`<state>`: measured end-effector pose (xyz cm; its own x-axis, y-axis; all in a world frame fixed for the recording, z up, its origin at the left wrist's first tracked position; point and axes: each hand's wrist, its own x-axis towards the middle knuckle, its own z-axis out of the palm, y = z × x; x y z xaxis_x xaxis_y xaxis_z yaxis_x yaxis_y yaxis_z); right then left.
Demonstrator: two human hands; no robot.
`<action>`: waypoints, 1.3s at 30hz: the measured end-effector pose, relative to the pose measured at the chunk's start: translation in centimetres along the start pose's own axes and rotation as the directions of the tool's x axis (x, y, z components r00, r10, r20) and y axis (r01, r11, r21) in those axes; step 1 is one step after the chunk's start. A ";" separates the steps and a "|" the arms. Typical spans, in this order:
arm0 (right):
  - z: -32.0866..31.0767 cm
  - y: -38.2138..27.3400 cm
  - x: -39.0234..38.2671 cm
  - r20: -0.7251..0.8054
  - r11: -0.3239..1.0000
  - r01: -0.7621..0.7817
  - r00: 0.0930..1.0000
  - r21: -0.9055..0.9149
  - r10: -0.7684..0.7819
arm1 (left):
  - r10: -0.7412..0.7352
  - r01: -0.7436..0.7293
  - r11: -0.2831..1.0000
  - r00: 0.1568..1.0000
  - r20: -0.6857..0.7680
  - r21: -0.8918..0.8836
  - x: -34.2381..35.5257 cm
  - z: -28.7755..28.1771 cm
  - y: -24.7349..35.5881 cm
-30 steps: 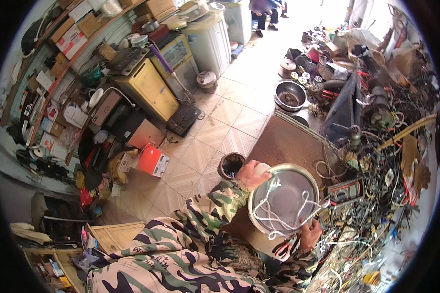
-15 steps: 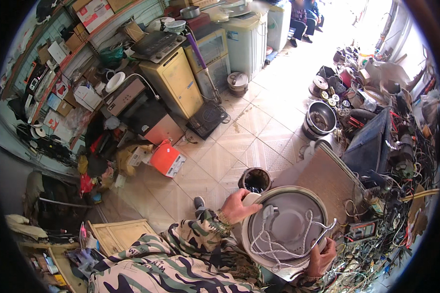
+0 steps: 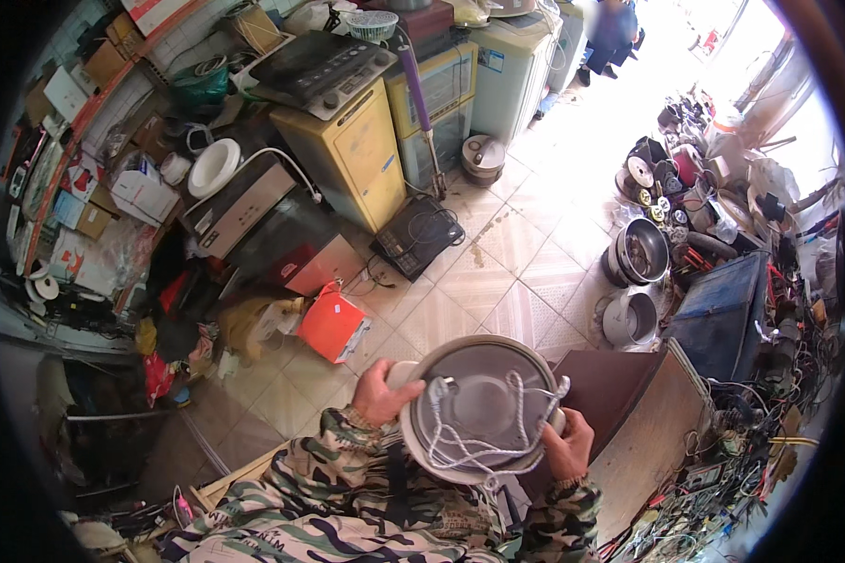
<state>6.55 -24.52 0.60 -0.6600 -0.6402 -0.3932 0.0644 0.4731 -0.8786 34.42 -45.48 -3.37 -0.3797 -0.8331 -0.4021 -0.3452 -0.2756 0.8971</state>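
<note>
In front of my body I hold a round electric pot [image 3: 488, 413] with a pale rim and a smooth grey round surface facing up. A white braided power cord [image 3: 474, 458] lies in loose loops on that grey surface, its plug [image 3: 438, 388] close to the left rim. My left hand [image 3: 378, 394] is closed around the pale handle on the left side. At the right rim my right hand [image 3: 568, 446] grips the edge, thumb on top, fingers mostly hidden underneath. The pot's underside is out of sight.
A brown wooden cabinet [image 3: 657, 403] stands just right of the pot. Beyond it are a white pot [image 3: 629, 317], a dark pan [image 3: 642, 249] and tangled wires [image 3: 723, 488]. An orange box [image 3: 333, 324] and a black hotplate [image 3: 418, 236] sit on the tiled floor.
Both hands have carried the pot to the left, cord and all. The view has shifted too, showing the cabinet and white pot more fully; the dark bucket behind the pot is now hidden.
</note>
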 end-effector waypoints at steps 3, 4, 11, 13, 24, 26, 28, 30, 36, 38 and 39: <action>4.0 -2.5 5.0 0.069 0.999 0.005 0.998 -0.042 -0.002 | -0.004 0.004 1.000 1.000 -0.015 0.026 4.8 -3.1 -2.0; 5.1 -2.6 7.1 0.098 0.987 0.036 0.995 -0.154 -0.021 | -0.014 0.014 1.000 1.000 -0.015 -0.015 6.3 -4.1 -2.3; 14.8 -1.2 22.7 0.238 0.931 0.076 0.971 -0.356 0.012 | -0.161 0.143 0.973 0.983 -0.088 -0.182 19.0 -7.6 -4.0; 17.4 -0.6 27.7 0.287 0.906 0.060 0.955 -0.418 0.070 | -0.188 0.172 0.974 0.976 -0.106 -0.145 23.1 -8.7 -6.9; 33.8 8.9 50.9 0.329 0.873 -0.019 0.922 -0.488 0.204 | -0.290 0.290 0.957 0.950 -0.115 -0.020 48.8 -12.1 -26.2; 36.9 11.5 54.7 0.299 0.865 0.002 0.939 -0.502 0.171 | -0.264 0.273 0.960 0.957 -0.117 0.067 53.9 -12.6 -29.9; 39.3 14.6 58.3 0.281 0.864 -0.039 0.937 -0.502 0.206 | -0.269 0.285 0.954 0.951 -0.151 0.097 59.1 -12.1 -32.3; 41.5 18.0 61.0 0.269 0.875 -0.066 0.938 -0.480 0.218 | -0.322 0.361 0.914 0.924 -0.208 0.188 62.8 -10.9 -30.2; 48.1 23.0 66.6 0.294 0.930 -0.150 0.921 -0.335 0.254 | -0.288 0.333 0.914 0.935 -0.210 0.231 70.6 -13.7 -38.3; 49.2 24.4 67.7 0.270 0.925 -0.200 0.917 -0.324 0.293 | -0.281 0.332 0.909 0.935 -0.215 0.253 72.6 -13.4 -38.8; 50.1 25.1 67.8 0.247 0.913 -0.203 0.922 -0.353 0.300 | -0.337 0.379 0.905 0.916 -0.218 0.194 73.1 -13.8 -39.1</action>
<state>0.90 -86.39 -61.68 -0.4042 -0.5975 -0.6926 -0.0718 0.7756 -0.6272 32.00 -102.17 -65.33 -0.0445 -0.7748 -0.6307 -0.6226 -0.4722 0.6241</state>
